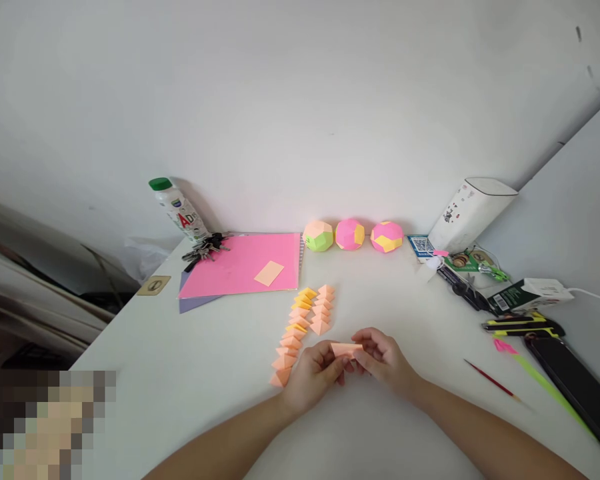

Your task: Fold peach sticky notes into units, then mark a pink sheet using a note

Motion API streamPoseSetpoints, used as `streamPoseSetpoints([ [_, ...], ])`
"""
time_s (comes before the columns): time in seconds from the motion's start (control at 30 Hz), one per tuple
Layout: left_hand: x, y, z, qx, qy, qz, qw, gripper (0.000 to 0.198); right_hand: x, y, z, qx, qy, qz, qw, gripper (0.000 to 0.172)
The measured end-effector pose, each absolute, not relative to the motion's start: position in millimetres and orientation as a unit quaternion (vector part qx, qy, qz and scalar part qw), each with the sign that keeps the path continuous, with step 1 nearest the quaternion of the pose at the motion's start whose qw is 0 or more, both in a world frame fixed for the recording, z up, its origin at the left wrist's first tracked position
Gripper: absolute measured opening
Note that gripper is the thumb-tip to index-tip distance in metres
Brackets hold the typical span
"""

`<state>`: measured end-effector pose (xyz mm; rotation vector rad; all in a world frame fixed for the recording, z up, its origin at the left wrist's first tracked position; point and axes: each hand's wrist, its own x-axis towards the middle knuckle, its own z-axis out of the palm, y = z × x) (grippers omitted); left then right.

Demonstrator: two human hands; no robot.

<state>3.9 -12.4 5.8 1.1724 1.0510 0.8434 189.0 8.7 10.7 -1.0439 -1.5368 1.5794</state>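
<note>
Between my two hands is a small folded piece of peach paper (346,349), its top edge straight and level. My left hand (313,373) pinches its left end with thumb and fingers. At the right end, my right hand (383,360) grips the same paper, thumb in front. The fingers hide its lower part. Just beyond my left hand runs a column of folded orange and peach paper units (291,338), the nearest one close to my wrist. A shorter column of peach units (323,310) lies beside it.
Three paper balls (350,235) rest against the wall. A pink sheet (240,263) carries a peach slip (269,273), with keys (205,248) and a bottle (180,210) behind. On the right lie a thin brush (493,379), a cutter (523,326), a phone (575,387) and a white box (470,213).
</note>
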Motion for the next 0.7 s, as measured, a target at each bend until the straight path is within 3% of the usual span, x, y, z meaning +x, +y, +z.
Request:
streamPoseSetpoints([
  [0.7,4.0,-11.7,5.9,0.526,0.478,0.338,0.617,0.036,189.7,12.8,15.0,-0.377,-0.600,0.628,0.321,0.033],
])
